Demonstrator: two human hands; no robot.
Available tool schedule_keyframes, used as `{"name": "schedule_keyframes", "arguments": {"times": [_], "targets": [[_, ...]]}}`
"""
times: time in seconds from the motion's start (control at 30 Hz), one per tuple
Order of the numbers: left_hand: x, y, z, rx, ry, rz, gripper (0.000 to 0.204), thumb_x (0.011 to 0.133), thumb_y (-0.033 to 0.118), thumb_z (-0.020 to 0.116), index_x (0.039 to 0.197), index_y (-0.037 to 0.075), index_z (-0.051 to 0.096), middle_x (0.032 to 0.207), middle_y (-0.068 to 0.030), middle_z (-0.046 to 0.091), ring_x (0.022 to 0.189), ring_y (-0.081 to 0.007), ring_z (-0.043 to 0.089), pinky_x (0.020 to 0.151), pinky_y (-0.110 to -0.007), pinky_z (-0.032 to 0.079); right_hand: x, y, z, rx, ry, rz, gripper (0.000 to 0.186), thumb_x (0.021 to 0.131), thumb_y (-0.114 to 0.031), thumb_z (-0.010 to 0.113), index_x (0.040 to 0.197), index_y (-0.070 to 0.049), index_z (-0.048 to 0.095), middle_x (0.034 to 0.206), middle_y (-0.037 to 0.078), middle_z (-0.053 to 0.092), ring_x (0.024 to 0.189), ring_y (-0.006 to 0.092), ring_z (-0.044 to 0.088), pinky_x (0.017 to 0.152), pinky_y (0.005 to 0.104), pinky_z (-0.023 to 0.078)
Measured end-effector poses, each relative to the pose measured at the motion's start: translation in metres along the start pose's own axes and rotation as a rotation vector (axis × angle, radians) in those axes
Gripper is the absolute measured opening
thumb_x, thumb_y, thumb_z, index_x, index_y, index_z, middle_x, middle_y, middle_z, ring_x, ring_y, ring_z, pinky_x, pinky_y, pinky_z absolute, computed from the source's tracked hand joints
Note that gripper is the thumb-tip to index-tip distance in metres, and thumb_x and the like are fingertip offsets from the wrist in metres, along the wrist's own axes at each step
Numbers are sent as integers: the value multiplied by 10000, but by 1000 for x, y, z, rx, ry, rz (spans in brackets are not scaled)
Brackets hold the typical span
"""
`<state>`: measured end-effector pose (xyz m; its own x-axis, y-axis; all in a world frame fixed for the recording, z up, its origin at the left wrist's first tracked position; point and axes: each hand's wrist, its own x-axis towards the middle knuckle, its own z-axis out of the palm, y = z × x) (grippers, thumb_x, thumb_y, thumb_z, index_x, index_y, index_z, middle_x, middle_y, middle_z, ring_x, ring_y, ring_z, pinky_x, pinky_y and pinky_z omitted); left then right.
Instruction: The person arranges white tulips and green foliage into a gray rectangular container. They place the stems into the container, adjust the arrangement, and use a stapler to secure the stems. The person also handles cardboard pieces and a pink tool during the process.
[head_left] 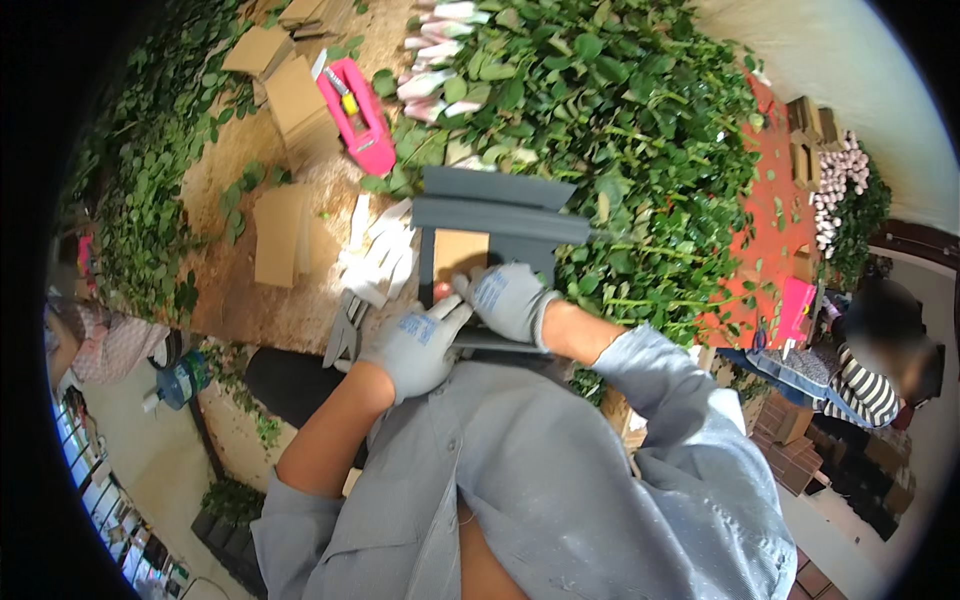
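Both my hands wear thin grey gloves and meet over a dark grey folding frame (500,217) at the table's near edge. A brown cardboard sheet (461,250) lies in the frame. My left hand (413,348) rests at the frame's near left, its gloved fingers stretched toward the right hand. My right hand (508,301) lies over the frame's near part with its fingers curled in. A small pinkish-red thing (441,290), perhaps a flower bud, shows between the hands. What the right fingertips hold is hidden.
White paper strips (385,245) and cardboard pieces (283,235) lie left of the frame. Beyond them sits a pink tape dispenser (358,118). Leafy rose stems (610,130) pile up behind and right, with wrapped pale flower heads (435,60). Another person (868,375) is at the far right.
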<state>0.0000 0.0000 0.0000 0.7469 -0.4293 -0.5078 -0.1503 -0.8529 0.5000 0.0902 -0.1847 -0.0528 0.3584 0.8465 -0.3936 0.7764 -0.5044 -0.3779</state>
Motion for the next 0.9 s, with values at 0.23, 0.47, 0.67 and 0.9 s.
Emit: {"name": "schedule_keyframes", "arguments": {"times": [0.23,0.47,0.67,0.9], "targets": [[-5,0,4,-45,59,20,581,886,179,602,1453,71,535,1523,-159,527,1134,-377,646,1003,-460,500,-19,3,-127,-57,463,-9,195,921,-135,597,1108,-88,623,1008,125,649,899,300,702,735,427,550],[-3,9,-5,-31,39,-49,561,872,175,600,1428,105,567,1530,-108,534,1174,-366,644,1021,-453,499,30,171,-165,-252,623,553,238,910,-128,602,1137,-62,629,1105,167,663,1055,344,674,888,468,560],[-5,11,-5,-24,81,-33,563,857,140,595,1418,104,574,1509,-114,553,1167,-392,644,1022,-460,500,34,231,-155,-467,489,753,330,936,-208,587,1219,-54,661,1273,179,642,1146,337,617,892,446,528],[-5,5,1,-35,57,-15,565,854,123,592,1417,93,569,1512,-136,548,1195,-396,633,1027,-460,499,43,237,-166,-545,199,847,317,954,-253,583,1216,-189,751,1337,100,627,1267,316,547,940,446,476]]}}
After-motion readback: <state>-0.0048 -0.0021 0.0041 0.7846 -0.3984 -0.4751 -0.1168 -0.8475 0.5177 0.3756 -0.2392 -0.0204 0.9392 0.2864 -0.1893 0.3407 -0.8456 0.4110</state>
